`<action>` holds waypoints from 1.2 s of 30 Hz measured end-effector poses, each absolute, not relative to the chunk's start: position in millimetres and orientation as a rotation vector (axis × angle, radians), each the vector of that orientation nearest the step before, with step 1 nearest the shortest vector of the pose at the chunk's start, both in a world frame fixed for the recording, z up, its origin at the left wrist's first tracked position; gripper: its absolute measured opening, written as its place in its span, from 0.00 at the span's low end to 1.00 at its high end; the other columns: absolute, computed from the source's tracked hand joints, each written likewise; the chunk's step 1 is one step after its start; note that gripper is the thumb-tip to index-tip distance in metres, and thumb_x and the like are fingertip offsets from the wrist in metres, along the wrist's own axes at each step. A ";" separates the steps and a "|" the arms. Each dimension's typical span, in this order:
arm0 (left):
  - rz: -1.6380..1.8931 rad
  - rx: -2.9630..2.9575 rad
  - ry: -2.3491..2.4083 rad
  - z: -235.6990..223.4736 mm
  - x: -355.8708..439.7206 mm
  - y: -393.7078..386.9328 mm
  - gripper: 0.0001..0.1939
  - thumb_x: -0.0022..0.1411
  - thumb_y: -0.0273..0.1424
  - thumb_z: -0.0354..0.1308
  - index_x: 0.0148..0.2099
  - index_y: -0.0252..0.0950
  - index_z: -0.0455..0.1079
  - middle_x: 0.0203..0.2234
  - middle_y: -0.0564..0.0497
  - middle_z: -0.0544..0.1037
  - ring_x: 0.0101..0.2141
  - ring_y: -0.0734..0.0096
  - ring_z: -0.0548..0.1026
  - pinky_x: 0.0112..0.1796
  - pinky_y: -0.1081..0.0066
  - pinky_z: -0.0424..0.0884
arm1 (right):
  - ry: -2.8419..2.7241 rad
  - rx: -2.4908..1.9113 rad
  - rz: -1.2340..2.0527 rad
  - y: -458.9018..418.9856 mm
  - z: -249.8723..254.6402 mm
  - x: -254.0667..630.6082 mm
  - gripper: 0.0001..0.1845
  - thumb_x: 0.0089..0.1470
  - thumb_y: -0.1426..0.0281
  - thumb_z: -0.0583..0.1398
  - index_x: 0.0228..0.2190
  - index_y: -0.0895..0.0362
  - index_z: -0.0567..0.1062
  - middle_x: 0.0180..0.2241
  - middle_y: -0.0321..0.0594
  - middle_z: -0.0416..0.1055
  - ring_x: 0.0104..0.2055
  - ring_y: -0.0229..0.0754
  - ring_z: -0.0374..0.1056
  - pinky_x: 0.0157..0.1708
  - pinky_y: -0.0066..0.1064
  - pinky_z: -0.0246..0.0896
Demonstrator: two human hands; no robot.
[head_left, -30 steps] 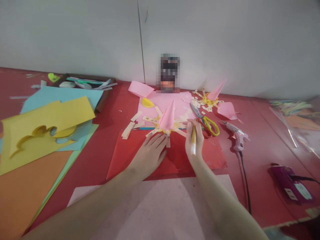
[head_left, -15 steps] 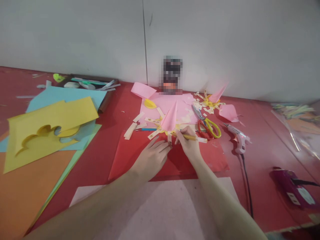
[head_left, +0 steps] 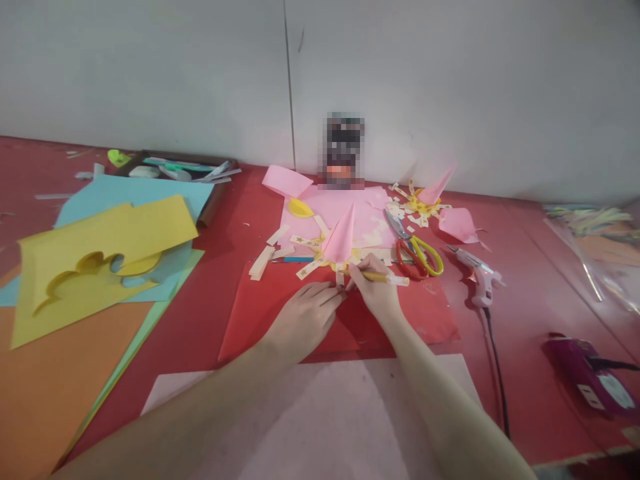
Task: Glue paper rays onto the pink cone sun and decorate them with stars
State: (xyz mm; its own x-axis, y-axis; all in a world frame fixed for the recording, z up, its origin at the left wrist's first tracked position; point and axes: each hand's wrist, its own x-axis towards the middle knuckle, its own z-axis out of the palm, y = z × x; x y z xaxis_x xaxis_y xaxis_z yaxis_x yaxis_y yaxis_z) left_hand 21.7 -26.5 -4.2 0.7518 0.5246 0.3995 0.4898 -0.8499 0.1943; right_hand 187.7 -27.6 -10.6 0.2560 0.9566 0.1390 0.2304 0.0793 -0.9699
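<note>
A gold pen (head_left: 399, 280) is gripped in my right hand (head_left: 379, 297), its tip at a short cream paper strip (head_left: 340, 276). The fingertips of my left hand (head_left: 307, 315) close on the lower end of that strip. The strip sticks out from the base of a pink paper cone (head_left: 341, 237), which stands upright on a yellow paper piece with other cream strips around it, some marked with small stars. Beneath my hands lies a red sheet (head_left: 280, 300). Scissors (head_left: 419, 252) with red and yellow handles rest right of the cone.
A second pink cone (head_left: 436, 190) stands at the back right. A glue gun (head_left: 477, 275) with a cord and a purple power strip (head_left: 590, 377) lie to the right. Cut yellow paper (head_left: 100, 240) and coloured sheets cover the left. Behind them is a dark tray (head_left: 209, 203).
The fingers of my left hand have drawn slightly closer together, lower by the strip. My right hand and the pen have shifted a little. The cone stays in place.
</note>
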 end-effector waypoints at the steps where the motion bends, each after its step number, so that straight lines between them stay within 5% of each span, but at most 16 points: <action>1: 0.690 2.870 0.827 -4.1 21.8 -26.6 0.15 0.61 0.22 0.46 0.47 0.31 0.69 0.40 0.48 0.77 0.45 0.64 0.72 0.47 0.63 0.69 | -1.188 -1.394 0.805 -27.8 -9.8 188.0 0.13 0.51 0.63 0.58 0.22 0.53 0.59 0.14 0.29 0.67 0.17 0.36 0.66 0.20 0.26 0.59; 16: 0.700 2.968 0.841 -5.9 22.4 -31.9 0.15 0.60 0.21 0.47 0.47 0.29 0.69 0.40 0.47 0.77 0.44 0.62 0.72 0.46 0.63 0.70 | -1.160 -1.445 0.762 -28.5 -5.6 188.7 0.12 0.49 0.68 0.56 0.20 0.53 0.58 0.10 0.26 0.62 0.12 0.34 0.62 0.17 0.25 0.54; 27: 0.329 3.087 1.071 -4.1 32.5 -69.4 0.20 0.59 0.18 0.43 0.53 0.24 0.64 0.49 0.37 0.71 0.50 0.56 0.69 0.46 0.62 0.69 | -1.059 -1.429 0.780 -32.7 -10.9 189.5 0.17 0.53 0.56 0.55 0.22 0.54 0.60 0.10 0.26 0.61 0.13 0.35 0.63 0.18 0.25 0.57; 36: 0.231 3.095 1.145 -0.8 38.6 -80.2 0.25 0.64 0.38 0.46 0.54 0.24 0.64 0.51 0.33 0.69 0.52 0.50 0.67 0.48 0.58 0.67 | -1.012 -1.351 0.801 -38.8 -9.8 184.4 0.18 0.53 0.54 0.54 0.22 0.54 0.62 0.11 0.26 0.59 0.14 0.34 0.61 0.26 0.29 0.66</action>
